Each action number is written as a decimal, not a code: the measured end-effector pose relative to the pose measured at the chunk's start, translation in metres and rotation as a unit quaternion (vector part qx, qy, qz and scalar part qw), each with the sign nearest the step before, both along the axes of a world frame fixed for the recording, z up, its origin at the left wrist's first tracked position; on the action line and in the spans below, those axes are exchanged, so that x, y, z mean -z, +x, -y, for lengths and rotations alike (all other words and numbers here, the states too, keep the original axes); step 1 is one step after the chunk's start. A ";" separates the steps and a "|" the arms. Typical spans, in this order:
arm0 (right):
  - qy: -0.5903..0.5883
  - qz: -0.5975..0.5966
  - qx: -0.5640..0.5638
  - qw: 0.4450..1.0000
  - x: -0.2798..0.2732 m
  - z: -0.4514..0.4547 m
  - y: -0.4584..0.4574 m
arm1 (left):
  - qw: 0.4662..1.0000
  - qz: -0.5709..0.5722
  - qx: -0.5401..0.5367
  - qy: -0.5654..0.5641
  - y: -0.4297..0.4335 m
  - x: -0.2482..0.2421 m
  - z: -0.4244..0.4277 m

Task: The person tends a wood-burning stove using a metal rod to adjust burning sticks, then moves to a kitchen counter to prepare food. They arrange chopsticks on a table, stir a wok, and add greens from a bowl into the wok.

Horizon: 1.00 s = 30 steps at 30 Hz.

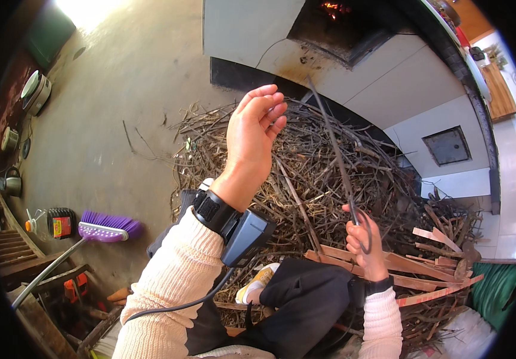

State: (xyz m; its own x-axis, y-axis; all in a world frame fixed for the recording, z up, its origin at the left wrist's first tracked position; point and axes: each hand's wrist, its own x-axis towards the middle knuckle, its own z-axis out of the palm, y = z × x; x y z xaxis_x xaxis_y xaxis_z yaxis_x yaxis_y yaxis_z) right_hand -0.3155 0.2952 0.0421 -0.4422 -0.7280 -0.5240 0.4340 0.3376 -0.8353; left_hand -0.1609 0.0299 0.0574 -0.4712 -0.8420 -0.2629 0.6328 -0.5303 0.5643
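My right hand [366, 240] grips the looped handle of long, dark metal fire tongs [339, 161]. Their tip points up toward the open mouth of a tiled stove [329, 38], apart from it, where embers [335, 8] glow deep inside. Raised over the brushwood, my left hand [258, 121] is empty, its fingers loosely curled. A black strap with a boxy device [248, 238] and cable sits on that wrist. Beneath both hands spreads a heap of dry twigs [303, 179]. Split wood strips [410, 267] lie beside my right hand.
A purple broom [107, 226] and a dark plastic bottle [60, 223] are on the floor at left. Wooden slatted furniture [13, 242] stands by the left rim. A small metal door [447, 146] is set in the stove front. Green coiled material [500, 289] lies at lower right.
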 end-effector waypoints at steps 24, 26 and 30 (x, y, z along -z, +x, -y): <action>-0.215 -0.141 0.050 0.965 0.022 0.356 -0.166 | 0.998 0.005 0.042 0.048 -0.055 0.012 0.026; -0.219 -0.130 0.040 0.966 0.020 0.347 -0.165 | 0.998 0.002 0.045 0.053 -0.056 0.011 0.026; -0.199 -0.129 0.039 0.971 0.019 0.301 -0.152 | 0.998 -0.005 0.044 0.051 -0.054 0.010 0.019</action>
